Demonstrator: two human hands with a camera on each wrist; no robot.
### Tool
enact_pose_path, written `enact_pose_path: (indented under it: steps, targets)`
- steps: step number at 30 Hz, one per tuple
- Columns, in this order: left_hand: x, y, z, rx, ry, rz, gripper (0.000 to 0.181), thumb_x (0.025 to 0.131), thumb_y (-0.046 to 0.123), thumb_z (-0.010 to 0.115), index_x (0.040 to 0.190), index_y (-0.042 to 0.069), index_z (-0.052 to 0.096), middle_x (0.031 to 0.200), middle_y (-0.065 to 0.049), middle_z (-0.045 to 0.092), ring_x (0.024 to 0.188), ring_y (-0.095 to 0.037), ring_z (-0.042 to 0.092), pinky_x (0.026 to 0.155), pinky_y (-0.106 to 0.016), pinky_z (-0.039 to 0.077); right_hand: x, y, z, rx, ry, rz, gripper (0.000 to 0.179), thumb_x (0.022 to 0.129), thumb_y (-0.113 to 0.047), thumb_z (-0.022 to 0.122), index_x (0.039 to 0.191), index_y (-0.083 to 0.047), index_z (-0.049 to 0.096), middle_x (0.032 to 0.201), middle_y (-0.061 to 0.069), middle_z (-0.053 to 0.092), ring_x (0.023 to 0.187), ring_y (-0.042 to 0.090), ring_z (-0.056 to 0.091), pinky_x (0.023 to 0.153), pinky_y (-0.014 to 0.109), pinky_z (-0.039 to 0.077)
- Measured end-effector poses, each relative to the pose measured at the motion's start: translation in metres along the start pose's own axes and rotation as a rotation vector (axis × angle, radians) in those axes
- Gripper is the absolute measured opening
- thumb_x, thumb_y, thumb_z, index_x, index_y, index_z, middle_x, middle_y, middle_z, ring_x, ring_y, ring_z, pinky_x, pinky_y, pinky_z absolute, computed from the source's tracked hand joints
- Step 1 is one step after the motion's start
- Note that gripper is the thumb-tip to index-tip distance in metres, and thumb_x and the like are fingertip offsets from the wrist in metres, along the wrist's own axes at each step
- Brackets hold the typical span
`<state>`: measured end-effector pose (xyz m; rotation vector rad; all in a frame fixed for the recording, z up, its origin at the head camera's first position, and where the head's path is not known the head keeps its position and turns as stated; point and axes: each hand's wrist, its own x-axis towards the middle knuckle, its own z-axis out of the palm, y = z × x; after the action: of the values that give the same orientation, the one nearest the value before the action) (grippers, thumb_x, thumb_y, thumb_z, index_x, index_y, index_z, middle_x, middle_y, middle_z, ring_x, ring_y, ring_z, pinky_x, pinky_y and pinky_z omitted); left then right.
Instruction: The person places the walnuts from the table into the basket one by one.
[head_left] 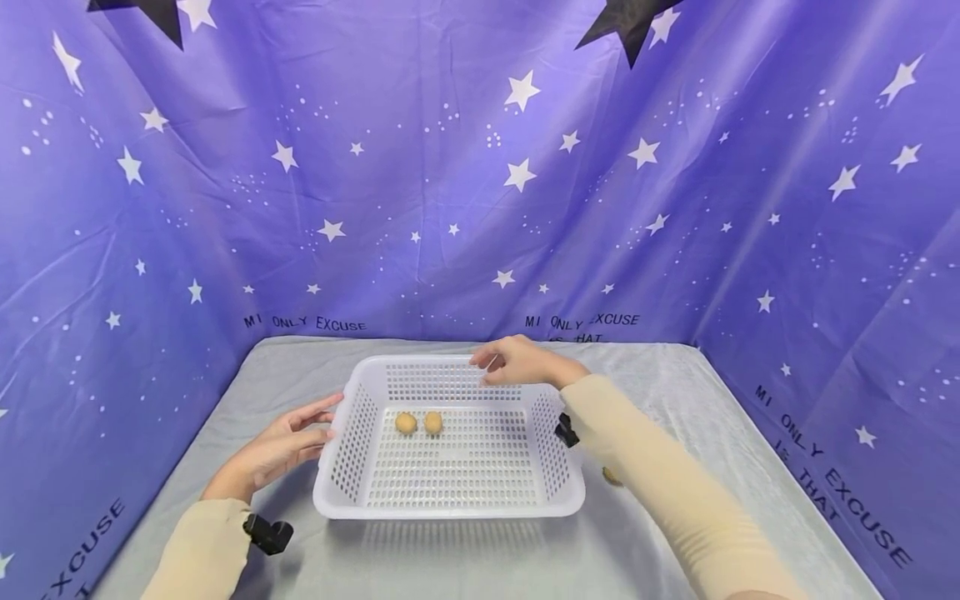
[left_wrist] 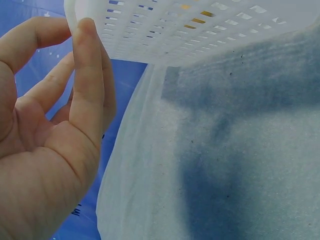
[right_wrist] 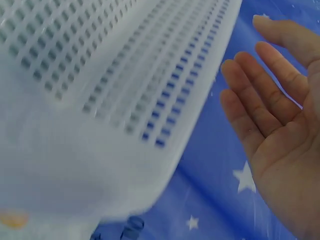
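Grey cloth-covered table [head_left: 442, 567]; white rectangular perforated-plastic basket [head_left: 450, 512], centre. Likely fault: lifting 1 side alone could tilt it and roll the contents. Left hand [head_left: 281, 446] pinches the left rim; right hand [head_left: 525, 362], loosely spread, holds nothing near the far rim. 2 small rounded tan objects [head_left: 406, 423] lie inside, far left.

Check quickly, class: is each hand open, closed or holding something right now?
Left hand: holding the white perforated plastic basket, pinched at its edge.
Right hand: open, holding nothing.
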<state>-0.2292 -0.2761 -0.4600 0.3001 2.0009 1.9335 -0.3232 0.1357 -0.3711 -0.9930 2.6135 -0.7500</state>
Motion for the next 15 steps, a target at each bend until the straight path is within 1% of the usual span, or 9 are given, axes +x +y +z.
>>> enact_pose_path:
  steps: [2, 5, 11, 15]
  targets:
    - [0.0, 0.0, 0.0, -0.006, -0.005, 0.001, 0.072, 0.096, 0.002, 0.065, 0.158, 0.003, 0.028, 0.135, -0.022, 0.041, 0.11, -0.018, 0.061, 0.093, -0.037, 0.055, -0.008, 0.005, -0.006, -0.009, 0.019, 0.013, 0.04, 0.091, -0.017, 0.071, 0.13, -0.009, 0.066, 0.125, 0.009, 0.067, 0.107, 0.019, 0.066, 0.091, 0.033, 0.055]
    - [0.0, 0.001, 0.0, -0.01, -0.011, 0.001, 0.073, 0.096, 0.001, 0.064, 0.158, 0.003, 0.027, 0.136, -0.024, 0.04, 0.111, -0.019, 0.061, 0.094, -0.038, 0.054, -0.022, 0.014, -0.016, -0.01, 0.044, 0.031, 0.04, 0.091, -0.019, 0.072, 0.129, -0.007, 0.066, 0.124, 0.011, 0.068, 0.106, 0.018, 0.066, 0.092, 0.035, 0.055]
    - [0.001, 0.0, 0.0, -0.006, -0.012, -0.009, 0.073, 0.096, 0.001, 0.065, 0.158, 0.003, 0.026, 0.137, -0.023, 0.04, 0.111, -0.019, 0.061, 0.094, -0.039, 0.054, -0.05, 0.031, -0.032, -0.005, 0.087, 0.081, 0.04, 0.091, -0.02, 0.072, 0.129, -0.007, 0.067, 0.123, 0.014, 0.067, 0.108, 0.024, 0.066, 0.093, 0.041, 0.054]
    - [0.001, 0.001, 0.0, -0.008, -0.015, -0.007, 0.073, 0.096, 0.001, 0.065, 0.158, 0.002, 0.026, 0.138, -0.025, 0.038, 0.111, -0.019, 0.061, 0.094, -0.038, 0.055, -0.064, 0.047, -0.037, -0.019, 0.11, 0.1, 0.041, 0.092, -0.021, 0.072, 0.128, -0.004, 0.066, 0.121, 0.013, 0.068, 0.107, 0.027, 0.066, 0.091, 0.042, 0.055]
